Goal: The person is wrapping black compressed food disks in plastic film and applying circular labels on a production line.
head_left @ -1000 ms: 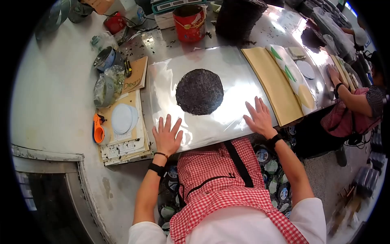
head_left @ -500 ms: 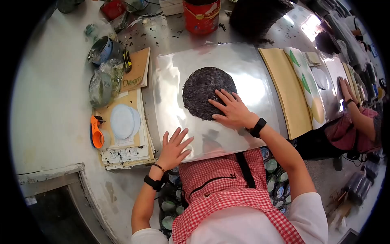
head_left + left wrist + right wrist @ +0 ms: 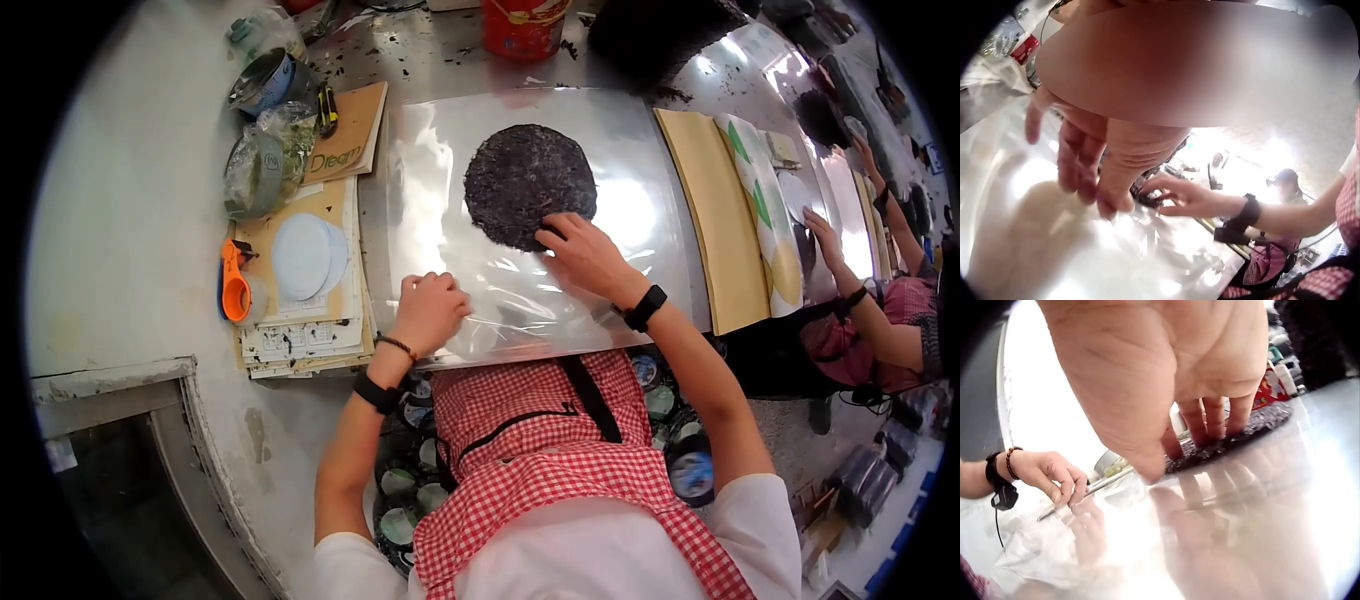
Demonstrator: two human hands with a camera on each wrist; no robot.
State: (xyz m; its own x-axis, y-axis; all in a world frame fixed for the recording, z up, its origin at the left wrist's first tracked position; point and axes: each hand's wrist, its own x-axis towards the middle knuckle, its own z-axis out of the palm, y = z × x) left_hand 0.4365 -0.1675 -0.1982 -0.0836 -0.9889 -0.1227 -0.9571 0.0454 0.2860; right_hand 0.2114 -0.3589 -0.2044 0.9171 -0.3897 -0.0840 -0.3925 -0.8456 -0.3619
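Note:
A round, dark, flaky sheet that looks like dried seaweed lies on a clear shiny plastic sheet on the table. My right hand is at its near right edge, pinching the rim with fingers on top and thumb at the edge. In the right wrist view the fingers press over the dark rim. My left hand hovers low over the near left part of the plastic, its fingers loosely bent and holding nothing visible. In the left wrist view its fingers point down.
To the left, papers with white discs, an orange tape dispenser and a cutter knife lie near a bowl. Brown paper lies right. A red bucket and tall dark stack stand behind. Another person works at right.
My right hand came from the plastic's right side onto the dark round sheet, then drew back to its near edge and bent its fingers. My left hand's spread fingers have bent.

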